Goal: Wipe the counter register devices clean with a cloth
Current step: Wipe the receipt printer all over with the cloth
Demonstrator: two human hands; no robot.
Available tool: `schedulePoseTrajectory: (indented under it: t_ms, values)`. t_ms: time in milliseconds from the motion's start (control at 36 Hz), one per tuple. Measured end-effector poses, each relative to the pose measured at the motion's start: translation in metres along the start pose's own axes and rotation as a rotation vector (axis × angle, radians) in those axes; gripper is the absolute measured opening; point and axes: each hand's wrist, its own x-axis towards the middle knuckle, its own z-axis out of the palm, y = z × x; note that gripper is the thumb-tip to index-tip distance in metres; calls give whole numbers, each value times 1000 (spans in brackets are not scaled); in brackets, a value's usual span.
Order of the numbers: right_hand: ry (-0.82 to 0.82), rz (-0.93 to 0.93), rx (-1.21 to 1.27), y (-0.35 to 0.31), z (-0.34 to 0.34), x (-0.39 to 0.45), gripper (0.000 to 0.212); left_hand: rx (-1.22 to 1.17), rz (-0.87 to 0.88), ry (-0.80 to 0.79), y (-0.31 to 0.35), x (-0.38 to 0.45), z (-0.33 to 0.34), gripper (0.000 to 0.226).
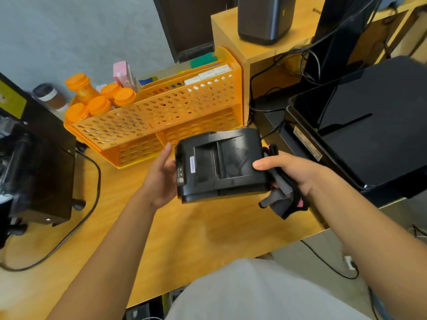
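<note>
The printer (220, 165) sits between both hands over the middle of the wooden counter (189, 232), just near of the orange rack (159, 116). Whether its base rests on the wood or is lifted a little cannot be told. Its top looks dusty and smeared, so the step in hand seems to be holding it steady for wiping.

To do this well, one hand should take the weight from the side or beneath, freeing the other to draw the cloth across the lid in long, overlapping strokes. The slot and the button strip on the left edge call for a folded corner and light pressure, so no key is pressed. The cable behind should stay slack while the body is turned.

The left hand (161, 179) is open, fingers nearly straight, palm against the printer's left side. The right hand (291, 172) grips the right side, thumb laid on the top edge, fingers curled round both the printer and the dark cloth (283, 195), which is bunched against the case and hangs loose below the palm.
</note>
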Motion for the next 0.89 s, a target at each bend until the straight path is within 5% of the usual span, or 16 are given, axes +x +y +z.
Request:
schedulePoseTrajectory:
  t_ms: [83, 194, 306, 500, 556, 611, 667, 750, 889]
  values:
    - [-45, 96, -42, -8, -9, 1, 33, 26, -131, -33, -10, 4, -4, 106]
    - [32, 124, -5, -10, -16, 6, 50, -86, -117, -90, -29, 9, 0, 87]
    - [274, 33, 17, -6, -12, 8, 51, -170, -112, -100, -41, 12, 8, 105]
    - [736, -202, 189, 18, -6, 10, 59, -201, -7, 8, -53, 21, 17, 79]
    - [718, -186, 285, 30, -2, 7, 74, -247, 50, 31, -58, 22, 24, 43]
    - [641, -114, 309, 43, 5, 4, 83, -296, 92, 14, -66, 22, 30, 30]
    - [526, -45, 282, 52, 14, 2, 84, -310, 119, 8, -75, 17, 38, 43]
    - [408, -34, 247, 66, 18, 3, 67, -258, 99, -3, -92, 11, 48, 108]
    - [437, 19, 238, 91, 1, -6, 60, -152, 34, -146, -120, -4, 48, 92]
